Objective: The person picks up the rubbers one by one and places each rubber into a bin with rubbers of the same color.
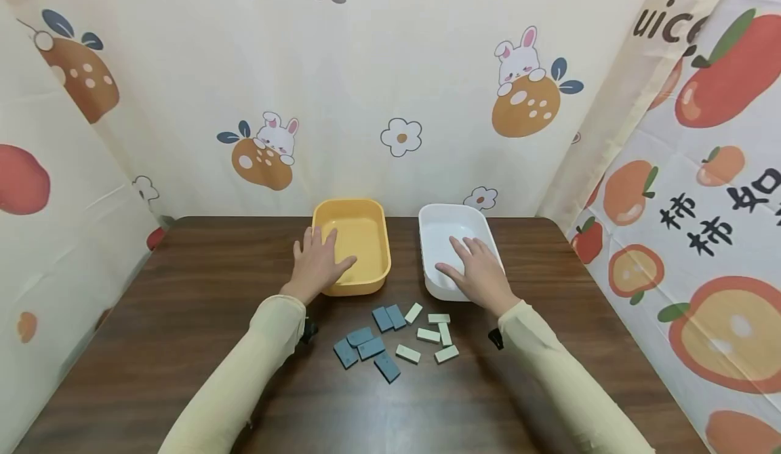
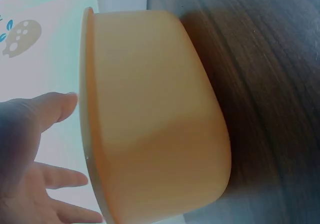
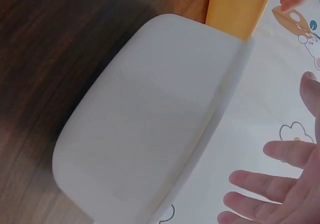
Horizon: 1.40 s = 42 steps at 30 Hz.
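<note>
My left hand (image 1: pixel 314 264) is spread above the left side of a yellow plastic bin (image 1: pixel 364 237), its fingers straight and holding nothing. In the left wrist view the thumb and fingers are near the rim of the bin (image 2: pixel 155 104); contact cannot be made out. Over the right part of a white plastic bin (image 1: pixel 447 227) is my right hand (image 1: pixel 481 276), fingers extended and apart, with nothing in it. The right wrist view shows that hand (image 3: pixel 287 186) beside the outer wall of the white bin (image 3: pixel 145 114). Neither bin shows any contents.
Several blue-grey flat rectangular pieces (image 1: pixel 370 348) lie on the dark wooden table (image 1: pixel 152 345) in front of the bins. To their right are several small cream rectangular blocks (image 1: pixel 407 354). A printed curtain (image 1: pixel 342 68) hangs behind the table's back edge.
</note>
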Tool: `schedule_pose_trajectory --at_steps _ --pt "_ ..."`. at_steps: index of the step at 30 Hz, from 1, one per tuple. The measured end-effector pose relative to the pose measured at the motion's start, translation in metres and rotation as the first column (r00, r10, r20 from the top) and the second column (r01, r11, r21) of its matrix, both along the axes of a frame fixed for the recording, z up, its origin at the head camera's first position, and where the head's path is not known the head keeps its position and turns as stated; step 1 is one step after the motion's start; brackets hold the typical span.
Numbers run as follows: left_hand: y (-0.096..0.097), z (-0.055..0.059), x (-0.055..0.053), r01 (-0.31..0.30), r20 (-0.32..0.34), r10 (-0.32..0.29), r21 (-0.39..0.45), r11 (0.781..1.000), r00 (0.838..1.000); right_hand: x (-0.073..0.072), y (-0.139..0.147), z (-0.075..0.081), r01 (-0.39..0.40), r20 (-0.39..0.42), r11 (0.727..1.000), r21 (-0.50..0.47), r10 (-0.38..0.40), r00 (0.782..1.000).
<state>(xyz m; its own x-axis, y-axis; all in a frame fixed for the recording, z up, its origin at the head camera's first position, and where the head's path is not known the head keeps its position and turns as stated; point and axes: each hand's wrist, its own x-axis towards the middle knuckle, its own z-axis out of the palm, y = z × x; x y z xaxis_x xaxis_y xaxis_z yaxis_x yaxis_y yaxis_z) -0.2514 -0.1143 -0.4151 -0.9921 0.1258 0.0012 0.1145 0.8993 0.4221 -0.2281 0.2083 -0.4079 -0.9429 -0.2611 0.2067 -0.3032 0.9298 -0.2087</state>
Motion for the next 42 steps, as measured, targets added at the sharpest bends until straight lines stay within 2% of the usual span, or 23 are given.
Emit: schedule_pose_trajectory --at_steps 4,9,16,20,26,30,36,42 --pt "-0.005 0.0 0.003 -0.011 0.019 0.011 -0.001 1.0 1.0 0.005 -0.001 -0.001 -0.027 -0.021 0.999 -0.018 0.027 0.999" --pt "-0.009 -0.001 0.004 -0.034 0.006 0.034 0.002 0.999 0.999 0.013 -0.001 -0.001 -0.051 -0.06 0.998 -0.032 0.049 0.997" --pt "-0.011 -0.005 0.007 -0.057 -0.014 0.057 -0.011 0.998 0.998 0.026 0.002 -0.005 -0.068 -0.057 0.995 -0.067 0.064 0.996" --pt "-0.015 -0.008 0.01 -0.072 -0.035 0.072 -0.01 0.997 0.997 0.034 0.003 -0.008 -0.094 -0.107 0.993 -0.076 0.085 0.991" --pt "-0.021 -0.009 0.011 -0.106 -0.035 0.107 0.007 0.994 0.994 0.038 0.005 -0.011 -0.172 -0.219 0.982 -0.074 0.152 0.964" --pt "-0.023 -0.01 0.011 -0.118 -0.035 0.119 0.006 0.993 0.992 0.041 0.003 -0.011 -0.241 -0.258 0.969 -0.06 0.218 0.941" --pt "-0.025 -0.015 0.012 -0.129 -0.051 0.129 0.02 0.991 0.99 0.05 0.002 -0.012 -0.335 -0.264 0.942 -0.027 0.316 0.911" --pt "-0.025 -0.019 0.013 -0.136 -0.111 0.138 0.031 0.99 0.984 0.057 0.001 -0.014 -0.372 -0.243 0.928 -0.002 0.36 0.901"
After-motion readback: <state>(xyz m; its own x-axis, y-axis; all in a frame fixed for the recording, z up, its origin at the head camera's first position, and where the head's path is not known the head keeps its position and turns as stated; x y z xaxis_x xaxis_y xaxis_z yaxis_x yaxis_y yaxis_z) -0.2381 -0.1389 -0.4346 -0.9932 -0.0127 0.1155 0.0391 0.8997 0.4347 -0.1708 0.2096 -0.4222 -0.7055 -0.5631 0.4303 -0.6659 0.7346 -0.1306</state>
